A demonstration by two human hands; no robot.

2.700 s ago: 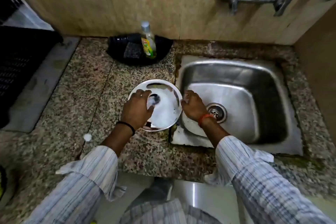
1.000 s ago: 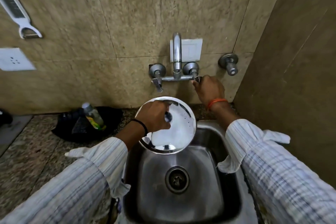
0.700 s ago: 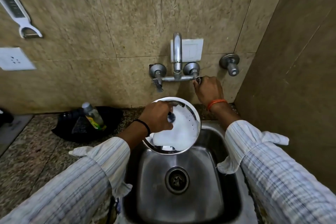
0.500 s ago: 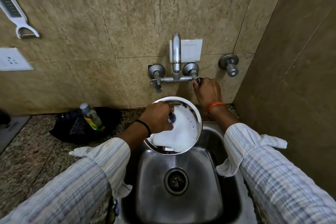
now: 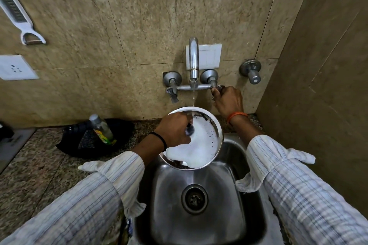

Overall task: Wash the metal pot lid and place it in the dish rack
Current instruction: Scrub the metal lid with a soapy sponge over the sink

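The round metal pot lid [image 5: 207,141] is covered in white foam and hangs tilted above the steel sink [image 5: 199,201]. My left hand [image 5: 175,129] grips it by its dark knob. My right hand [image 5: 229,101] is closed on the right tap handle of the wall faucet [image 5: 193,59]. A thin stream of water falls from the spout onto the lid's upper rim. No dish rack is in view.
A black tray [image 5: 119,141] with a dish-soap bottle [image 5: 102,129] and a scrub pad sits on the granite counter left of the sink. A second valve [image 5: 251,71] juts from the wall at right. A peeler [image 5: 18,16] hangs on the left wall above a socket [image 5: 14,68].
The lid was carried from the counter to over the sink, and my right hand went up to the tap handle. Water now runs from the spout; half a second ago none was visible.
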